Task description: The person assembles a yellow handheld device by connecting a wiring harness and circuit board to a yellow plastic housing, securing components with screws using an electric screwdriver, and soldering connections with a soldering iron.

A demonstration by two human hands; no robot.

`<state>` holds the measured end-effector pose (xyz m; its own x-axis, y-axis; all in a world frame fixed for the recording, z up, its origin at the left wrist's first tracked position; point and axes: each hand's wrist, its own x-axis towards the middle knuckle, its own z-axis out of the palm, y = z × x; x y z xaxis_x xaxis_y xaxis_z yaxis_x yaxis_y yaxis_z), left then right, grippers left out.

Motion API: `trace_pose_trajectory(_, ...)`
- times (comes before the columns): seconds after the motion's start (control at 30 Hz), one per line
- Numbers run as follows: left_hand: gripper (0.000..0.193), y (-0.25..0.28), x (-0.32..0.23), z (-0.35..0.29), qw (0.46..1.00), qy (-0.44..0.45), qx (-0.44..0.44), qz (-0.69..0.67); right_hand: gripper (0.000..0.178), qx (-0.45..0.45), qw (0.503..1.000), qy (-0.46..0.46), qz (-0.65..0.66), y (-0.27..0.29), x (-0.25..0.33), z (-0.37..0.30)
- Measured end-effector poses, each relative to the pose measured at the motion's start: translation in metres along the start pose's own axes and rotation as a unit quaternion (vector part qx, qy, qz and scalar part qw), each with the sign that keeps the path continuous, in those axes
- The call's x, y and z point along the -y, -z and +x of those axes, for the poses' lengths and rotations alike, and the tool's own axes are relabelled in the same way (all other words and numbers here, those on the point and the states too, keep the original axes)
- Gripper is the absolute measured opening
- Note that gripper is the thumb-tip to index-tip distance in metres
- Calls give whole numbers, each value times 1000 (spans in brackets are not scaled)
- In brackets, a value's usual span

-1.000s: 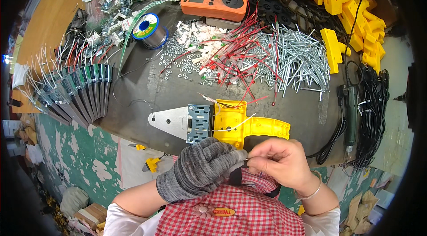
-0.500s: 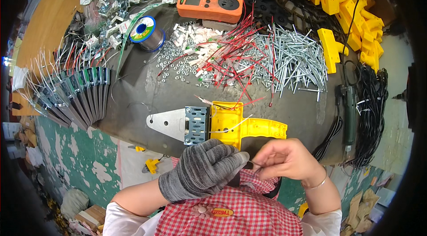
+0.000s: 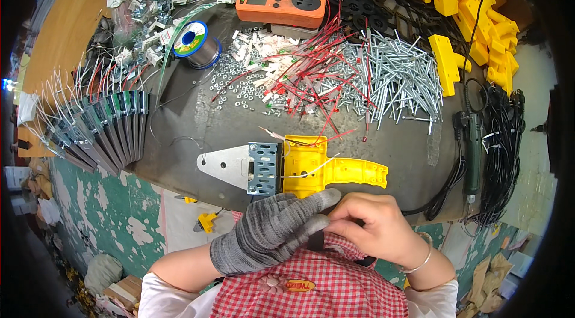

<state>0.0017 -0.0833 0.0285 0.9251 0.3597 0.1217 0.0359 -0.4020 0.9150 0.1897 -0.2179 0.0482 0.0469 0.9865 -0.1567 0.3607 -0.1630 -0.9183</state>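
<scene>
My left hand (image 3: pixel 269 231), in a grey knit glove, is open, its index finger and thumb stretched toward the right and apart. Its fingertips meet those of my bare right hand (image 3: pixel 377 222), which is closed in a pinch. A dark cord shows at the right fingers, mostly hidden by them; black cord (image 3: pixel 422 209) also emerges on the table beyond that hand. Just past both hands lies an open yellow pistol-shaped plastic housing (image 3: pixel 356 172). It is joined to a slotted dark metal bracket (image 3: pixel 263 169) and a pointed silver plate (image 3: pixel 223 165). White and red wires stick out of the housing.
Behind are loose nuts (image 3: pixel 230 87), red-wired parts (image 3: pixel 299 81), long screws (image 3: pixel 398 78), a solder spool (image 3: pixel 206 51) and an orange meter (image 3: pixel 281 5). Grey-bladed assemblies (image 3: pixel 108 126) fan out left. On the right are a powered screwdriver (image 3: pixel 473 156), black cables (image 3: pixel 503 150) and yellow housings (image 3: pixel 479 24).
My left fingers have spread and straightened, with the index finger higher. My right hand has shifted slightly left, its fingers curled tighter. The housing stays in place.
</scene>
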Motion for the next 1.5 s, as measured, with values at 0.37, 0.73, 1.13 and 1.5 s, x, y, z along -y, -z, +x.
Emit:
trace_pose_trajectory(0.37,35,52,-10,-1,1000,-8,8,24,21,-63,991,-23,-116,8,-3,-2)
trace_pose_trajectory(0.73,26,4,8,23,890,57,-33,452,30,-186,959,111,-182,-2,13,74)
trace_pose_trajectory(1.13,20,22,-6,4,892,258,-245,-277,12,-52,985,-56,152,-5,11,80)
trace_pose_trajectory(1.5,25,40,14,18,809,227,-212,-500,13,-46,990,-64,115,-2,16,80)
